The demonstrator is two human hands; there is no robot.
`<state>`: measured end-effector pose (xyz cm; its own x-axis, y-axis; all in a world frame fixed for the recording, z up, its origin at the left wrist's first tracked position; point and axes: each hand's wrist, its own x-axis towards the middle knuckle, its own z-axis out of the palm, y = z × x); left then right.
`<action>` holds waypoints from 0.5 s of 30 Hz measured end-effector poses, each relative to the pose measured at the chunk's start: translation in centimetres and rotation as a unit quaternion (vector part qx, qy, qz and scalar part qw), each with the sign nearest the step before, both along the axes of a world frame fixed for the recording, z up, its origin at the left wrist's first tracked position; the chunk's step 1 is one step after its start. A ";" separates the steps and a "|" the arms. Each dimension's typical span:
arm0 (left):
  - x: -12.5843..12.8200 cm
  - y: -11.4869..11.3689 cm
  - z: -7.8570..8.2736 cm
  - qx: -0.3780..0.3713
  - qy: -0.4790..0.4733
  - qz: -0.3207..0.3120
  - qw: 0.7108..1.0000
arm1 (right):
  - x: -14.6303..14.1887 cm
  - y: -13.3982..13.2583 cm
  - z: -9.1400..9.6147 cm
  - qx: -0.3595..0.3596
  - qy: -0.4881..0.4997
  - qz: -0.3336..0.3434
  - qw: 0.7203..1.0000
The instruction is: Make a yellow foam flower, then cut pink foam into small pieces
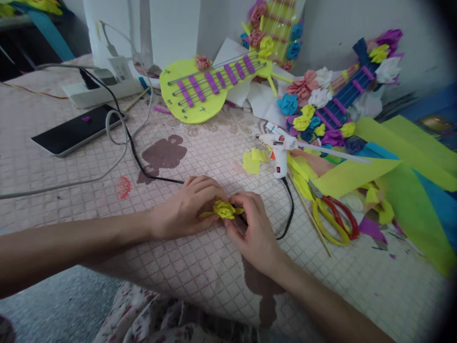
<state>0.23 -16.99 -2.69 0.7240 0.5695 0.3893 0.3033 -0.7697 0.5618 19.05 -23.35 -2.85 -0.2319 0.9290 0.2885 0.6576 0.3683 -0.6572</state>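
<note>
A small yellow paper flower (224,209) is pinched between my two hands, low over the quilted tablecloth. My left hand (193,205) has its fingers curled round the flower's left side, where a yellow petal tip sticks out. From the right, my right hand (253,226) grips the other edge between thumb and fingers. Beyond my right hand lies a white glue gun (277,148) with a long clear glue stick in its back. Its black cord runs down behind my right hand. Small yellow paper squares (252,163) lie beside the glue gun.
Scissors with red and yellow handles (333,224) and a thin wooden stick (310,214) lie to the right, near coloured paper sheets (410,190). A yellow paper guitar (200,93) and a blue flowered one (342,105) stand behind. Left are a phone (74,131), power strip (103,90) and cables.
</note>
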 end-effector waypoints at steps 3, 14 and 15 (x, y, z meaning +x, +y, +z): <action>0.0 0.0 0.0 0.003 -0.002 0.004 1.000 | 0.0 0.0 0.0 0.001 0.002 0.000 1.000; 0.3 -0.2 0.6 -0.001 -0.009 -0.005 1.000 | -0.1 0.0 0.1 -0.007 -0.002 0.000 1.000; 0.4 -0.2 0.6 -0.002 -0.008 -0.002 1.000 | -0.1 -0.1 0.1 -0.005 -0.002 0.000 1.000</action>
